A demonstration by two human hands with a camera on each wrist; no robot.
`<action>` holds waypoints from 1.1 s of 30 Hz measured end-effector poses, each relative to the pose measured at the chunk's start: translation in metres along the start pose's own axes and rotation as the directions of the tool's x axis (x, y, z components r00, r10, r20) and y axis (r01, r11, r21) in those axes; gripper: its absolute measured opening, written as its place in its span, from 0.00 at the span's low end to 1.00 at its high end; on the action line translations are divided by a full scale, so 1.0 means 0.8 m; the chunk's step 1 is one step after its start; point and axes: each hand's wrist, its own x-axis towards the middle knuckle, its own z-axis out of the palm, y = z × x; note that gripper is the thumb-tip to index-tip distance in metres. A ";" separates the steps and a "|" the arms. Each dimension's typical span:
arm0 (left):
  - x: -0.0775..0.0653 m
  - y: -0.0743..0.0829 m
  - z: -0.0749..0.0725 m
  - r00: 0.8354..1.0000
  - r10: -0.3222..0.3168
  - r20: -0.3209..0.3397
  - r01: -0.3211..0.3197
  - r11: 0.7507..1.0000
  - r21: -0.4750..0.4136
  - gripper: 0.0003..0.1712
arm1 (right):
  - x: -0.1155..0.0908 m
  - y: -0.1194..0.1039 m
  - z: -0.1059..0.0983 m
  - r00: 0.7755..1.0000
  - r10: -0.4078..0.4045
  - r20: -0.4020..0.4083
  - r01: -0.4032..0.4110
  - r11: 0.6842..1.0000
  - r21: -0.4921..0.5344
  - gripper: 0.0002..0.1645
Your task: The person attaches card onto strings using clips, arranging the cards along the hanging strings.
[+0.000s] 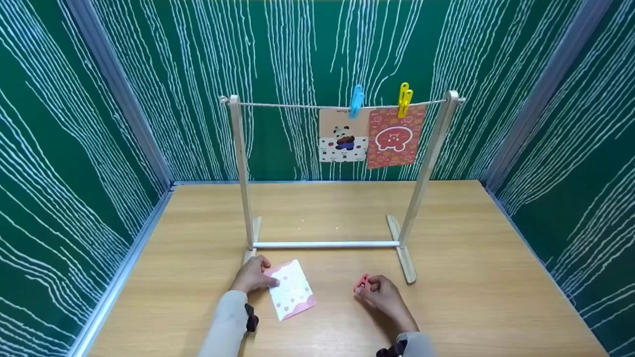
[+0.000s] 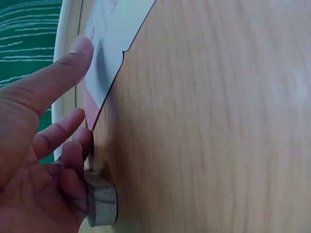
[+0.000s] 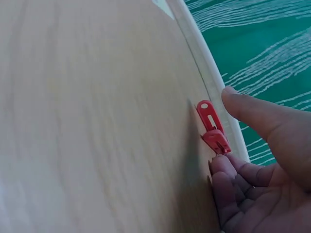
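Note:
My left hand (image 1: 254,275) pinches the upper left edge of a white and pink card (image 1: 292,292) with small heart-like marks. In the left wrist view the thumb lies on the card's face (image 2: 109,34), with fingers at its pink corner. To the right, a red clothespin (image 1: 362,283) is at the fingertips of my right hand (image 1: 387,300). The right wrist view shows curled fingers touching the lower end of the clothespin (image 3: 214,128), while the thumb stands apart from it.
Behind the hands stands a wooden frame (image 1: 416,173) with a string (image 1: 283,105) across its top. A blue clothespin (image 1: 356,101) holds a panda card (image 1: 342,144); a yellow one (image 1: 405,101) holds a red patterned card (image 1: 396,153). Green walls (image 1: 292,49) surround the wooden table (image 1: 476,248).

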 end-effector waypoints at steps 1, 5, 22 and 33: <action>-0.001 0.001 0.000 1.000 -0.002 -0.004 0.002 1.000 0.010 0.28 | 0.000 0.000 0.001 1.000 0.003 0.007 -0.003 1.000 -0.004 0.25; -0.005 0.003 0.002 1.000 0.001 -0.025 0.000 0.999 0.041 0.28 | 0.002 0.000 0.005 1.000 -0.007 0.026 0.008 0.999 -0.042 0.29; -0.005 -0.001 0.003 1.000 0.028 -0.005 -0.028 0.997 0.067 0.28 | -0.001 -0.005 0.019 0.996 -0.089 -0.010 0.085 0.973 -0.214 0.38; -0.002 0.007 -0.001 0.999 -0.039 0.034 0.038 0.998 0.042 0.29 | -0.001 -0.008 0.017 0.994 -0.106 -0.030 0.096 0.966 -0.239 0.36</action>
